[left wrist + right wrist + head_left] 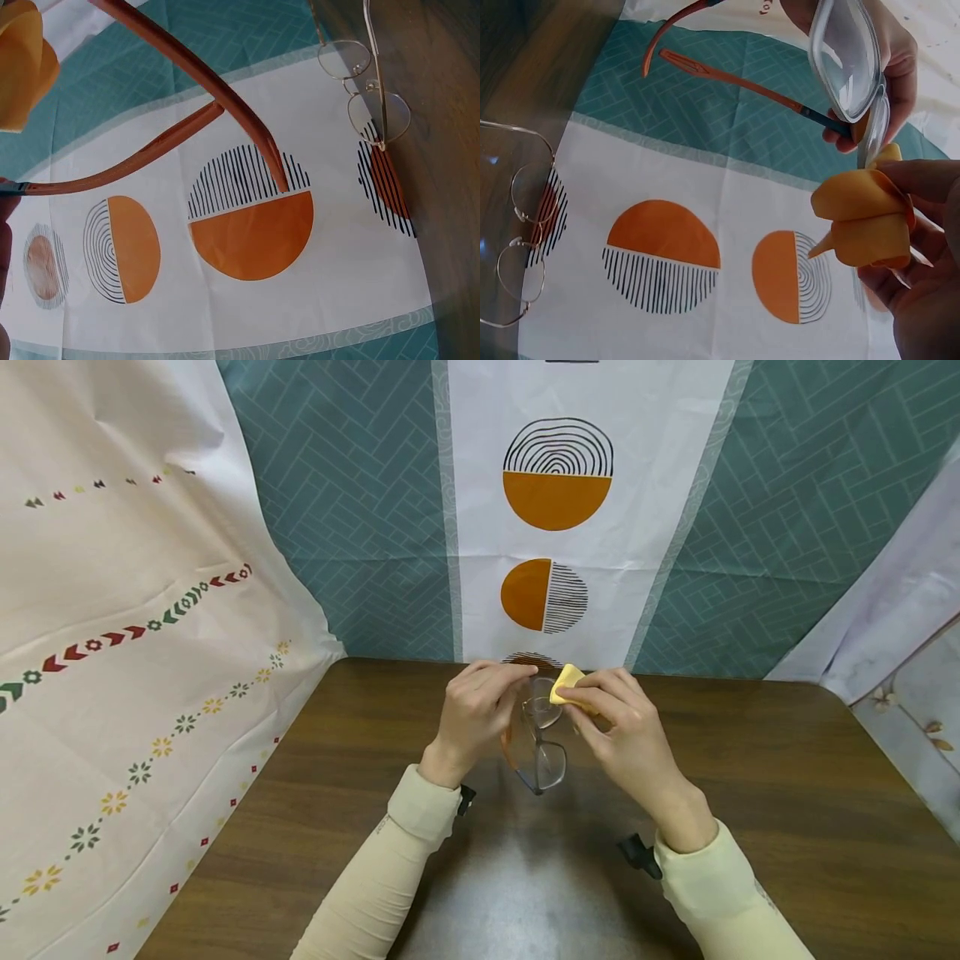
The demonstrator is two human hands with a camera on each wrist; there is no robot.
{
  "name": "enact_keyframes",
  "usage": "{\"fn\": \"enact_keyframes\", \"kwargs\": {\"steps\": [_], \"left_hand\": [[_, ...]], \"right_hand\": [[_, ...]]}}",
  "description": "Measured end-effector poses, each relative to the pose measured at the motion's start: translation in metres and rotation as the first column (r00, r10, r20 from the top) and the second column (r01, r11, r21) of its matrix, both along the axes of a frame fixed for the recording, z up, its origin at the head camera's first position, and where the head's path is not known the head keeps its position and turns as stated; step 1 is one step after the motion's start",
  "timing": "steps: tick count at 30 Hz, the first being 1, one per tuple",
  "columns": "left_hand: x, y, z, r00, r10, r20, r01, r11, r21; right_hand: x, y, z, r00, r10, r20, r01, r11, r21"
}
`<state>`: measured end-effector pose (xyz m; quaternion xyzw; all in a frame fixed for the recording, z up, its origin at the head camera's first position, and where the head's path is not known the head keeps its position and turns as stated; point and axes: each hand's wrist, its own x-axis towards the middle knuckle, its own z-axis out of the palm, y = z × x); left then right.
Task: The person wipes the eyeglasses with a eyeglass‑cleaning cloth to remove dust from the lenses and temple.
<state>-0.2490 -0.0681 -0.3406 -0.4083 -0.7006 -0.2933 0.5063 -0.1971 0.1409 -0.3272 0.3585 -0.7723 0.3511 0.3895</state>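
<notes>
My left hand (476, 714) pinches a pair of eyeglasses (552, 767) by the front frame, lenses toward the right. Their orange-brown temples (206, 82) are unfolded, and one shows a dark blue section near the hinge in the right wrist view. In my right hand (630, 727) is a folded yellow cloth (567, 683), held between thumb and fingers. The cloth (866, 225) lies right at the lens edge in the right wrist view. Only a sliver of the left hand shows in its own wrist view.
A second pair of glasses, with a thin metal wire frame (381, 97), sits on the dark wooden table (750, 793) near its back edge. Behind the table hangs a teal and white curtain (480, 527) with orange half-circles. Patterned pale cloth (150, 652) hangs at the left.
</notes>
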Motion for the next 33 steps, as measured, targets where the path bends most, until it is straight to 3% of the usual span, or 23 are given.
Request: {"fn": "enact_keyframes", "kwargs": {"steps": [9, 18, 24, 29, 33], "left_hand": [[-0.001, -0.002, -0.001, 0.998, 0.048, 0.026, -0.05, 0.995, 0.082], [-0.002, -0.004, -0.002, 0.997, 0.059, 0.041, -0.062, 0.995, 0.078], [-0.001, -0.003, 0.001, 0.998, 0.038, 0.044, -0.041, 0.997, 0.068], [0.0, -0.002, 0.002, 1.0, 0.01, 0.027, -0.011, 1.0, 0.013], [0.002, 0.0, 0.001, 1.0, -0.002, 0.008, 0.002, 0.999, -0.051]], "right_hand": [[0.003, 0.002, -0.002, 0.99, 0.046, 0.13, -0.05, 0.999, 0.022], [0.007, 0.002, 0.002, 0.965, 0.124, 0.232, -0.126, 0.992, -0.006], [0.007, 0.01, 0.009, 0.976, 0.032, 0.217, -0.002, 0.991, -0.134], [0.004, 0.01, 0.007, 0.988, -0.104, 0.111, 0.122, 0.977, -0.174], [0.002, 0.005, 0.004, 0.987, -0.157, 0.039, 0.162, 0.966, -0.201]]}}
